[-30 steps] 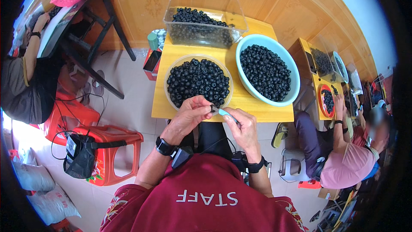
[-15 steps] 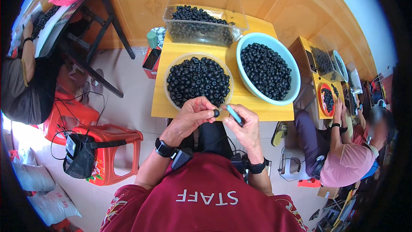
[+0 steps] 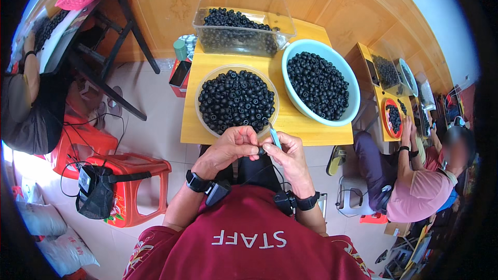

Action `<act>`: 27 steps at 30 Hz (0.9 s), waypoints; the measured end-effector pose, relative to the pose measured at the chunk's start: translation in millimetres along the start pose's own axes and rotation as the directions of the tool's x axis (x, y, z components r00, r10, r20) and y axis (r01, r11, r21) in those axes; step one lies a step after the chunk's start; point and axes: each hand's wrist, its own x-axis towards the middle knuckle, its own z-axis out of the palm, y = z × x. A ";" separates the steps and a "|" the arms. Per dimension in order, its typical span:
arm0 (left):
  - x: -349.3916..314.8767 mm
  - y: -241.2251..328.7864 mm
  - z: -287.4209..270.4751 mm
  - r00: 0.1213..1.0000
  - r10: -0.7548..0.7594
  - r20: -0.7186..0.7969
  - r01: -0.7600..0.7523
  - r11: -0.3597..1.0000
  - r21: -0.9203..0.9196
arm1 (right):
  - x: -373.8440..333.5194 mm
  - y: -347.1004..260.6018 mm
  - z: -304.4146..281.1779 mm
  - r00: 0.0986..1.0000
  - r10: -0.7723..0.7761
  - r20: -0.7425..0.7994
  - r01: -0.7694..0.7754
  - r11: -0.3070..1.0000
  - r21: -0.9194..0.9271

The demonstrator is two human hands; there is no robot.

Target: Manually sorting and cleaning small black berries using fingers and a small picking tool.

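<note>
Just beyond the table's near edge, my left hand (image 3: 234,148) pinches a small black round bead (image 3: 261,151) between thumb and fingertips. My right hand (image 3: 291,156) is closed around a light blue utility knife (image 3: 275,138), its narrow tip pointing up and away from me. The fingertips of that hand meet the bead, so both hands touch it. Beyond my hands, a clear round tray (image 3: 197,105) holds a heap of similar black beads with holes (image 3: 236,98). To its right, a pale blue basin (image 3: 358,93) holds many more.
A clear rectangular bin (image 3: 236,46) of black beads stands at the back of the yellow table (image 3: 316,136). Left of it are a green-lidded bottle (image 3: 180,47) and a red stool (image 3: 129,166) with a black mesh bag (image 3: 96,189). One person (image 3: 423,192) works at right, another (image 3: 33,98) at left.
My right hand has moved left and the knife has turned more upright. Its fingertips now meet the bead, which has dropped slightly with my left hand.
</note>
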 end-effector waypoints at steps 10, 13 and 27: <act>-1.2 -5.7 -0.5 1.000 -0.030 -0.010 0.030 1.000 0.000 | -5.7 1.8 -2.5 0.998 0.040 -0.037 -0.044 0.994 -0.102; -0.5 -8.1 -0.5 0.999 -0.032 -0.012 0.032 0.999 -0.013 | -5.5 7.7 -7.1 0.999 0.033 -0.042 -0.037 0.993 -0.114; -3.4 -4.2 3.8 0.992 0.015 -0.125 -0.008 0.998 0.057 | 36.2 -32.1 -59.7 0.918 -0.356 -0.176 0.119 0.670 -0.733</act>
